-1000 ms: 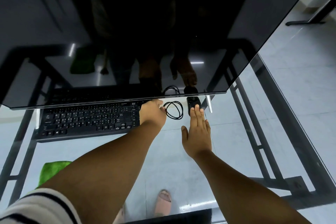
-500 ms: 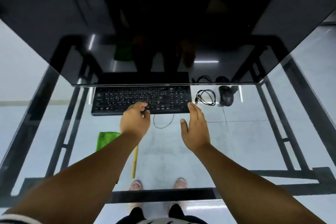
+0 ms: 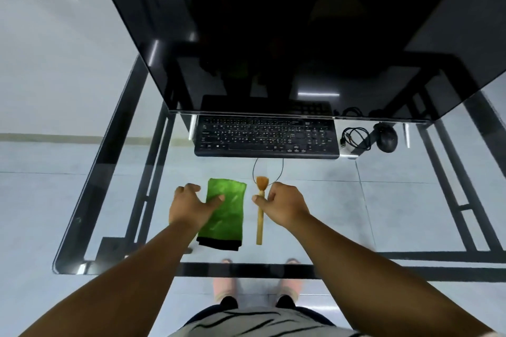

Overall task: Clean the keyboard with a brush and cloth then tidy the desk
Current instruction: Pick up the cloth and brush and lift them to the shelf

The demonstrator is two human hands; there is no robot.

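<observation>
Clear glass desk (image 3: 342,213), black frame. Flat black keyboard (image 3: 267,137) sits at the back under the monitor, squared up. Folded green cloth (image 3: 226,213): your left hand (image 3: 191,206) lies open on it, flat. Bamboo-handled brush (image 3: 260,209): your right hand (image 3: 284,204) pinches its neck. Lay both parallel, clear of the thin cable loop (image 3: 268,172).
</observation>
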